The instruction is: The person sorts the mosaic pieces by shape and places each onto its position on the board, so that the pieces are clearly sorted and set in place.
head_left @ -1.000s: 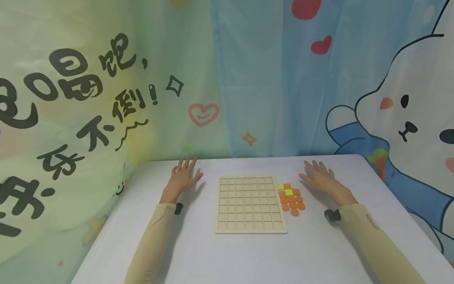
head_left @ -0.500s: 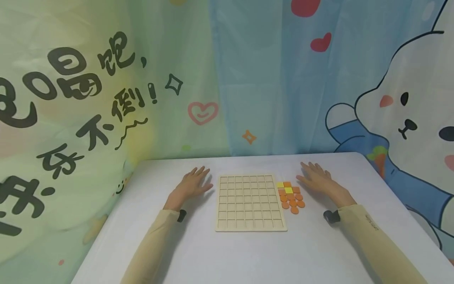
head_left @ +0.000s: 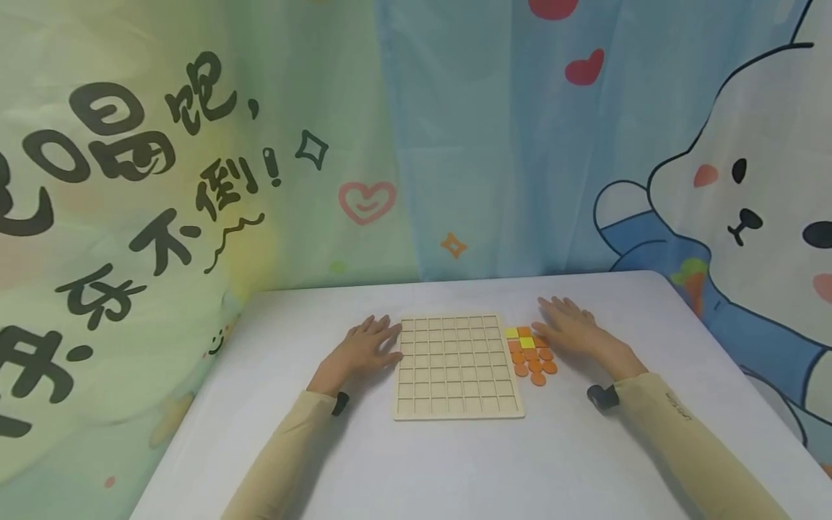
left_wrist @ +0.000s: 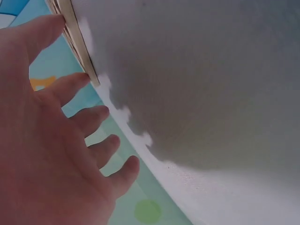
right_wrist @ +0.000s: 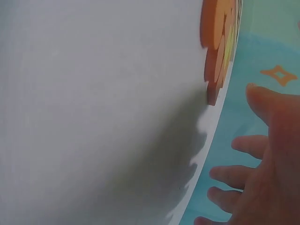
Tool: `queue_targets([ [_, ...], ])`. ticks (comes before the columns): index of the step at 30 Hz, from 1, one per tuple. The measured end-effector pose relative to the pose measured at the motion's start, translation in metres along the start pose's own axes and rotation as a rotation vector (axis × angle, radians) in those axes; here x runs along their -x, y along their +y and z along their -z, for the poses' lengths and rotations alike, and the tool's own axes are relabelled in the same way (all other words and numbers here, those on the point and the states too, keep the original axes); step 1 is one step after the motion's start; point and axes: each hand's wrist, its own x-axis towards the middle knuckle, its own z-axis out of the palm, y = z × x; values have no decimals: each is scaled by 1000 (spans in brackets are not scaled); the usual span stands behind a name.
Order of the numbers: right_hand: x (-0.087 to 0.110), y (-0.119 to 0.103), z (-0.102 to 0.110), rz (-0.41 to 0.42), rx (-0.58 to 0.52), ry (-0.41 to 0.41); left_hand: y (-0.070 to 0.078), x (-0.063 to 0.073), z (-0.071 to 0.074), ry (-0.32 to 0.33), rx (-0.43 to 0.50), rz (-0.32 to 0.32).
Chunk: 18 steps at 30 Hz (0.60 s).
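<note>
A pale wooden grid board [head_left: 457, 367] lies flat on the white table in the head view. At its left edge is my left hand [head_left: 361, 352], fingers spread; the thumb and forefinger [left_wrist: 75, 85] appear to touch the board's side in the left wrist view. Close against the board's right side lies a cluster of flat pieces: orange discs [head_left: 537, 378], orange squares and yellow squares [head_left: 527, 343]. My right hand [head_left: 573, 331] hovers over the cluster's upper right, fingers extended and holding nothing. Its thumb hides part of the pieces in the head view.
The white table [head_left: 448, 469] reaches back to a printed curtain [head_left: 455, 144] with lettering and a cartoon bear. A dark device sits at each wrist, such as the right wrist camera [head_left: 602, 397].
My left hand has moved right and toward me, up to the board's left edge. My right hand has shifted slightly left, over the pieces. The head view has tilted down a little.
</note>
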Motion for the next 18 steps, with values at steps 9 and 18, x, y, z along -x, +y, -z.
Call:
queue_targets([
  [9, 1, -8, 1, 45, 31, 1, 3, 3, 8, -53, 60, 36],
  [18, 4, -20, -2, 144, 76, -2, 6, 4, 10, -70, 85, 32],
])
